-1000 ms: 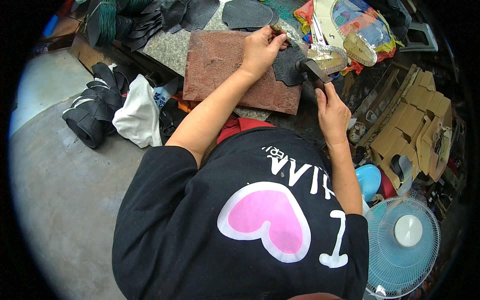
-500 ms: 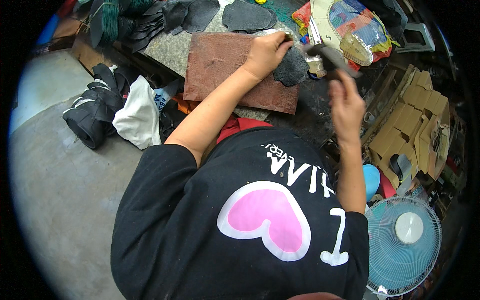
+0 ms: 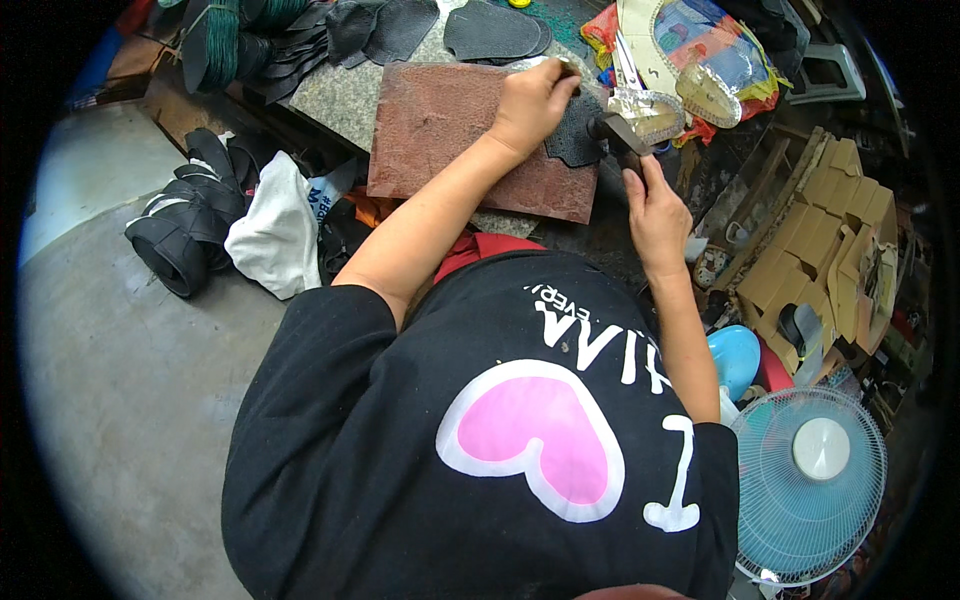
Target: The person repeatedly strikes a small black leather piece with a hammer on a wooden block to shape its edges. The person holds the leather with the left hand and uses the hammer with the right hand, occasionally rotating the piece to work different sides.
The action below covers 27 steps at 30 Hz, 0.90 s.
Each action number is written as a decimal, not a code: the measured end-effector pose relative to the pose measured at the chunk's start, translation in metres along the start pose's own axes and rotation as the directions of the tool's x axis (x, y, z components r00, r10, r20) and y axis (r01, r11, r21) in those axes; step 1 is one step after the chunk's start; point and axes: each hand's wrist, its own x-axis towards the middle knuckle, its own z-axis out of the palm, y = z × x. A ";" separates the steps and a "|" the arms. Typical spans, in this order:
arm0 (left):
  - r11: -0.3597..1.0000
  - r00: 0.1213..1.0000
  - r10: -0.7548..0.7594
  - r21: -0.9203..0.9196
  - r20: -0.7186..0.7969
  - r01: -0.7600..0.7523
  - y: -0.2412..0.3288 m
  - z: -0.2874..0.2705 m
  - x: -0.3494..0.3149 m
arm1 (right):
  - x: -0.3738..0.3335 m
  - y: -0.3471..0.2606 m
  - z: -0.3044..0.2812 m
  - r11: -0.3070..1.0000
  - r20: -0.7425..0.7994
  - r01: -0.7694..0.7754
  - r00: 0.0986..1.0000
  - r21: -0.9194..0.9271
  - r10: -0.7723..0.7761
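Note:
My right hand (image 3: 660, 215) is closed around a hammer (image 3: 625, 138), whose dark head hangs over the right edge of a black textured leather piece (image 3: 572, 138). That piece lies on the right part of a reddish-brown board (image 3: 440, 130). Above it, my left hand (image 3: 530, 110) is closed in a pinch, thumb against fingers. Something small and dark shows at its fingertips, too little of it to name. My left hand and wrist hide part of the board and the leather.
More black leather pieces (image 3: 495, 32) lie along the worktable's far side. Scissors (image 3: 627, 62) and clear shoe-shaped forms (image 3: 710, 95) sit at the far right. Cardboard (image 3: 810, 240) and a fan (image 3: 810, 480) stand right of me; a white cloth (image 3: 275, 230) hangs at the left.
My right hand has brought the hammer left and down, from over the table's right side to the leather's edge. My left hand has stayed nearly still, pinched as before.

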 end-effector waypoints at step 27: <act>0.891 0.925 0.356 0.251 0.130 -0.378 0.022 0.007 -0.001 | 0.025 -0.025 -0.031 0.819 -0.251 0.157 0.968 0.552 -0.016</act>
